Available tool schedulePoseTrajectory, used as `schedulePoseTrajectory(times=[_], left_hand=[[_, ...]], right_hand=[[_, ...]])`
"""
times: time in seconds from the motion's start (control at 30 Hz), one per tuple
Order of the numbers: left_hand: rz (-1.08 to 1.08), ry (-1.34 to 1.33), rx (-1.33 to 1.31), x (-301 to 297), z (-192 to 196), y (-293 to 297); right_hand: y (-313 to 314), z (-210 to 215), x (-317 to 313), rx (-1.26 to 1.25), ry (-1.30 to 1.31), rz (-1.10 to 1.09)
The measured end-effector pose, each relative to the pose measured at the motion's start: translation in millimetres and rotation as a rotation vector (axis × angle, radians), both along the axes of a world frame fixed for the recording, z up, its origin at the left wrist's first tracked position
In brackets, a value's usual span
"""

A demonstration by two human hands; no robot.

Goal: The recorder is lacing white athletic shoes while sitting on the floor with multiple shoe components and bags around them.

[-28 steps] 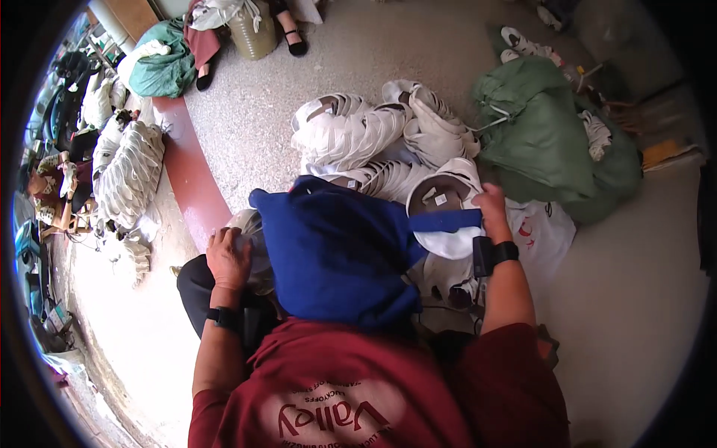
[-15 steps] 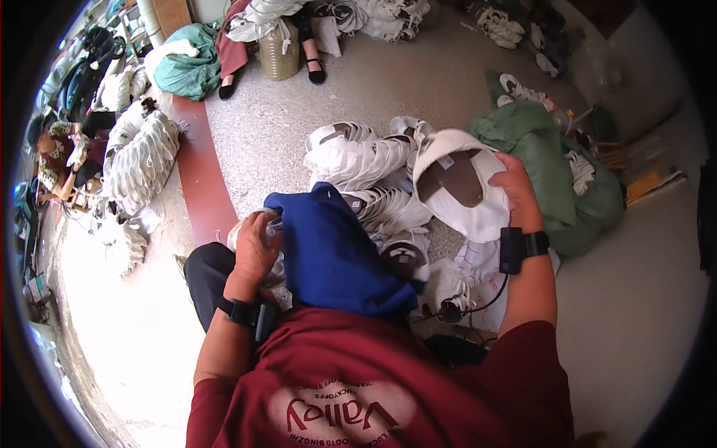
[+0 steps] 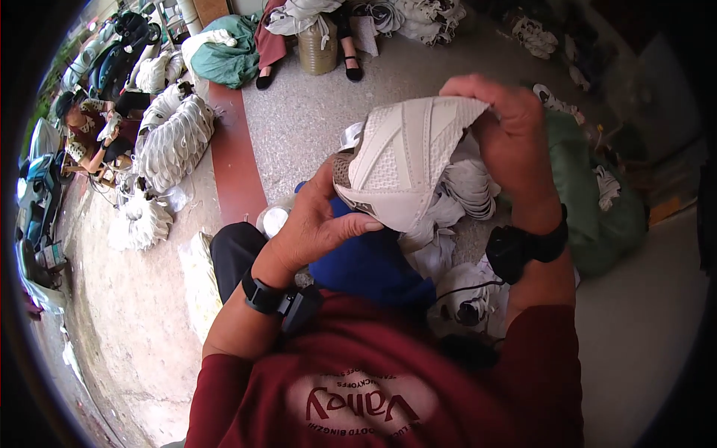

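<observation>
A white shoe upper with stitched strips and mesh panels is raised in front of me, its side turned to view. My left hand grips its lower left end, the thumb lying along the edge. At the upper right end, my right hand is closed on the rim, fingers over the top. Under the upper, a blue cloth covers my lap. Beyond it lie more white uppers, nested together and partly hidden by the held one.
Green cloth sacks lie on the right. To the left, bundled white uppers stand near a seated co-worker and parked scooters. Another person's feet flank a tan drum at the back. A cable runs from my right wrist.
My left hand has left the lap's left side and taken hold of the upper. My right hand has brought the upper closer and turned it from its inside to its outer side.
</observation>
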State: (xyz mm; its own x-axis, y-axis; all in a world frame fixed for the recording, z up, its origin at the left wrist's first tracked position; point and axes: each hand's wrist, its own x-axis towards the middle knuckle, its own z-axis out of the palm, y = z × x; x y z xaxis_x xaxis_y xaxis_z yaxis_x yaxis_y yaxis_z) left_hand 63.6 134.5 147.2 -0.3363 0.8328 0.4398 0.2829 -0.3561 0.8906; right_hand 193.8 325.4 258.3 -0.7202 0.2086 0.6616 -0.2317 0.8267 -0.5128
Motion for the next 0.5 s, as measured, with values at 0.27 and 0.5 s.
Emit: schedulePoseTrajectory(times=[0.27,0.5], left_hand=[[0.243,0.004,0.107,12,65,-24],[0.275,-0.449,0.428,8,92,-72]], right_hand=[[-23,53,-32,0.123,0.111,0.002],[-40,70,-55,0.132,0.178,0.188]])
